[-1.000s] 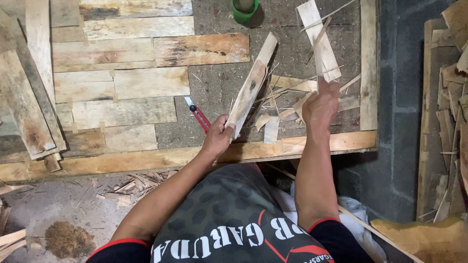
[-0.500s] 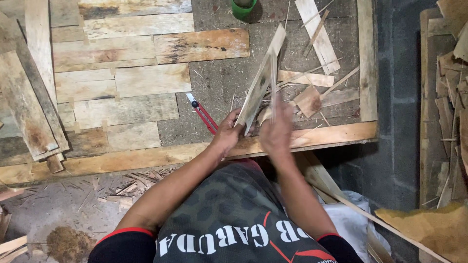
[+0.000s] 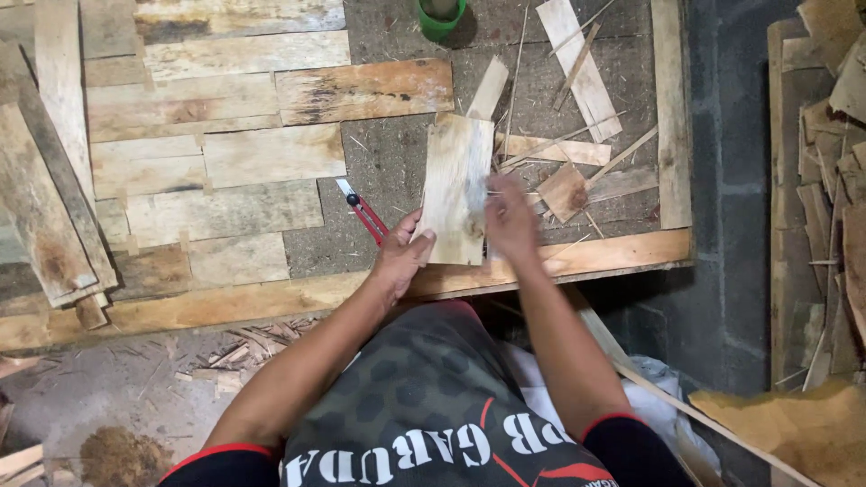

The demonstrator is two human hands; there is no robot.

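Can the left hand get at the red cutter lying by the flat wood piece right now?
Probably yes. The red cutter lies open on the board just beside the left hand, with nothing between them. But that hand's fingers now grip the flat wood piece, so it would have to let go first.

A board (image 3: pixel 458 185) lies on the frame (image 3: pixel 577 257), between the left hand (image 3: pixel 401 255) and right hand (image 3: pixel 511 219). A cutter (image 3: pixel 363 212) lies just left of it, a cup (image 3: pixel 440 15) behind, offcuts (image 3: pixel 564 191) right.
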